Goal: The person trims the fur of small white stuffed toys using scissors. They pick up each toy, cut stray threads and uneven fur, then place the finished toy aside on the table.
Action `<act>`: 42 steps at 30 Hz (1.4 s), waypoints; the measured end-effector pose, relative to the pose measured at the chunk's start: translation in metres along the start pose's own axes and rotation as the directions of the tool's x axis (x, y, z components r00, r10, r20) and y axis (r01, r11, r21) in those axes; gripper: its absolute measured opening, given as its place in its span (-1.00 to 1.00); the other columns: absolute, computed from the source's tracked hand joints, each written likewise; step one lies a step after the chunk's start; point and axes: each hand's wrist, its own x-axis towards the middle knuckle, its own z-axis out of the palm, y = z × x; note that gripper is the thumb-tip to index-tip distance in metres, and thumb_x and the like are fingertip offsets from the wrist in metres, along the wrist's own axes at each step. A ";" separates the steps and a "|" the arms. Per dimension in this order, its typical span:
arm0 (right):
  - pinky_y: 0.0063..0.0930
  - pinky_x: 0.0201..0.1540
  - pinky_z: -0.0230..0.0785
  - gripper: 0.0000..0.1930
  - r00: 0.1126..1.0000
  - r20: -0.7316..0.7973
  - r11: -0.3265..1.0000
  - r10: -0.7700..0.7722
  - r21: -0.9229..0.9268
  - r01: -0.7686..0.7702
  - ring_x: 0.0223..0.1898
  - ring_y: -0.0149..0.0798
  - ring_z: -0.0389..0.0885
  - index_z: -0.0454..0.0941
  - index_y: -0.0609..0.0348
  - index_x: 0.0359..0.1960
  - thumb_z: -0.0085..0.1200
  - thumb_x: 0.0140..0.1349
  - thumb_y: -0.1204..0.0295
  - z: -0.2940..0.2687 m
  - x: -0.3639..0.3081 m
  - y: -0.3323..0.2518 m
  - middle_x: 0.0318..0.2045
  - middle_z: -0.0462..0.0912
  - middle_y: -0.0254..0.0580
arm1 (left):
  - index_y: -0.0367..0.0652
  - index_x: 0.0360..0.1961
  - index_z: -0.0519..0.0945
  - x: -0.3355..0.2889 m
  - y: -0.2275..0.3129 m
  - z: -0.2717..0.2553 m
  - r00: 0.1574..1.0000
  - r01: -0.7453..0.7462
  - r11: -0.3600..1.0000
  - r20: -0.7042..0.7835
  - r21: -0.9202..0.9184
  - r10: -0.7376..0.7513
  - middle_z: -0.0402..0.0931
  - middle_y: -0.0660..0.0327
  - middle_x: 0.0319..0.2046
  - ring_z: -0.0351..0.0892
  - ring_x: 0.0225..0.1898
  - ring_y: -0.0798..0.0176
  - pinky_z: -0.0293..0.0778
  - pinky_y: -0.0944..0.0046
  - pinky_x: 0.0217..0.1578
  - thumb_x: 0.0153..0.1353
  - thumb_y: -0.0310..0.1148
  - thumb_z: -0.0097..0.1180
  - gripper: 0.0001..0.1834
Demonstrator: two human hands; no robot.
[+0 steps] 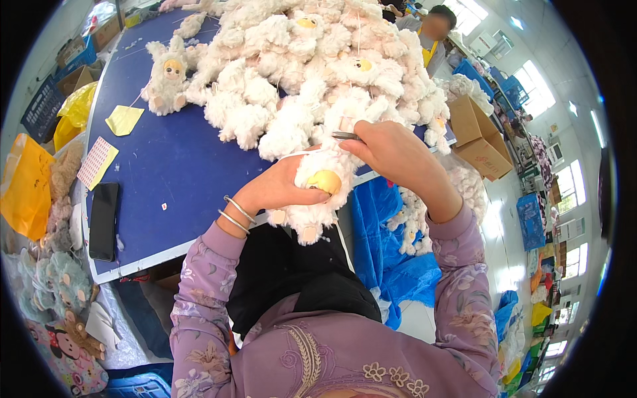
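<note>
My left hand (pixel 280 185) is closed around a white plush doll (pixel 310 217) at the table's near edge. The doll has a yellow-topped face, held upside down or tilted; its pale feet point toward me. Just above it, my right hand (pixel 397 154) grips a small dark metal tool (pixel 346 136) with a narrow tip that points left; most of it is hidden in the fingers, so its exact kind is unclear. A big heap of similar white plush dolls (pixel 249 106) lies right beyond both hands. One finished-looking doll (pixel 170 74) sits upright left of the heap.
On the blue table (pixel 172 192) are a black phone (pixel 104 221), a label sheet (pixel 98 163) and a yellow paper (pixel 124 121). Cardboard box (pixel 479 136) stands right; blue plastic sheeting (pixel 381 245) hangs below. Grey-blue plush toys (pixel 63 278) lie left. Another person (pixel 432 41) is at the far right.
</note>
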 end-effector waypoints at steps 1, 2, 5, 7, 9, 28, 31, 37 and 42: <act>-0.02 -0.42 0.33 -0.63 1.000 0.003 1.000 -0.015 -0.017 0.015 -0.45 0.15 0.54 0.44 0.25 -0.48 0.01 0.28 0.16 0.000 0.001 0.001 -0.59 0.54 0.08 | -0.32 0.12 0.42 0.000 0.000 0.000 1.000 -0.025 1.000 -0.012 0.006 0.025 0.54 0.20 -0.15 0.47 -0.15 0.40 0.40 0.36 -0.01 -0.01 -0.28 0.33 -0.34; -0.02 -0.42 0.33 -0.63 1.000 0.009 1.000 -0.018 -0.022 0.019 -0.45 0.15 0.54 0.44 0.25 -0.48 0.01 0.28 0.15 0.000 0.001 0.001 -0.59 0.54 0.08 | -0.31 0.12 0.42 0.000 -0.001 0.000 0.999 -0.038 0.999 -0.011 0.017 0.039 0.54 0.20 -0.15 0.48 -0.15 0.40 0.40 0.36 -0.02 -0.01 -0.28 0.33 -0.34; -0.03 -0.42 0.34 -0.63 0.999 0.024 0.998 -0.026 -0.048 0.027 -0.45 0.15 0.55 0.44 0.24 -0.47 0.01 0.28 0.15 0.000 0.002 0.001 -0.59 0.54 0.07 | -0.31 0.12 0.42 0.001 -0.007 -0.001 0.998 -0.064 0.997 -0.015 0.046 0.065 0.54 0.20 -0.15 0.48 -0.15 0.40 0.41 0.35 -0.03 -0.01 -0.28 0.34 -0.33; -0.04 -0.42 0.35 -0.64 0.999 0.031 0.996 -0.028 -0.084 0.030 -0.46 0.15 0.55 0.44 0.24 -0.46 0.02 0.28 0.15 -0.001 0.002 0.002 -0.60 0.54 0.06 | -0.31 0.13 0.42 0.000 -0.008 -0.001 0.998 -0.062 0.996 -0.027 0.058 0.063 0.54 0.20 -0.15 0.48 -0.14 0.40 0.41 0.35 -0.04 -0.02 -0.28 0.34 -0.33; -0.04 -0.43 0.35 -0.65 0.999 0.033 0.997 -0.013 -0.077 0.016 -0.46 0.14 0.55 0.44 0.22 -0.46 0.02 0.28 0.15 -0.005 0.000 0.002 -0.60 0.54 0.06 | -0.31 0.13 0.42 0.000 -0.004 -0.001 0.999 -0.045 0.998 -0.016 0.048 0.046 0.54 0.20 -0.15 0.47 -0.14 0.41 0.41 0.36 -0.03 -0.02 -0.28 0.34 -0.33; -0.11 -0.44 0.31 -0.69 0.999 -0.020 0.983 0.044 0.179 -0.040 -0.47 0.12 0.53 0.50 0.25 -0.42 0.03 0.29 0.21 -0.019 0.012 0.002 -0.55 0.55 0.08 | -0.33 0.15 0.40 0.000 0.000 0.000 0.996 -0.087 0.996 -0.005 0.004 0.087 0.54 0.21 -0.12 0.47 -0.13 0.42 0.39 0.37 0.00 -0.01 -0.34 0.34 -0.32; -0.25 -0.49 0.24 -0.67 0.993 -0.060 0.939 0.100 0.335 -0.074 -0.56 -0.11 0.47 0.50 0.29 -0.39 0.05 0.28 0.21 -0.018 0.008 0.004 -0.57 0.47 0.00 | -0.32 0.16 0.39 0.000 -0.004 -0.002 0.996 -0.091 0.989 -0.001 0.113 0.092 0.54 0.20 -0.09 0.49 -0.11 0.38 0.42 0.34 0.00 0.01 -0.34 0.33 -0.33; -0.67 -0.63 0.06 -0.71 0.891 0.080 0.181 0.447 0.967 -0.178 -0.66 -0.58 0.20 0.41 0.21 -0.30 -0.08 0.39 0.20 0.024 -0.015 0.012 -0.64 0.25 -0.50 | -0.28 0.12 0.41 -0.007 -0.013 -0.014 0.955 -0.267 0.753 -0.268 -0.602 0.124 0.55 0.10 -0.10 0.58 -0.12 0.21 0.52 0.19 -0.02 0.06 -0.04 0.26 -0.30; -0.69 -0.65 -0.02 -0.72 0.904 0.154 -0.195 0.398 0.977 -0.080 -0.66 -0.60 0.19 0.42 0.21 -0.33 -0.05 0.39 0.22 0.083 -0.017 -0.062 -0.61 0.28 -0.48 | -0.33 0.12 0.36 -0.001 0.025 -0.013 0.635 -0.659 0.168 -0.422 -0.733 0.647 0.45 0.16 -0.18 0.43 -0.32 0.21 0.43 0.24 -0.25 0.01 0.24 0.21 -0.10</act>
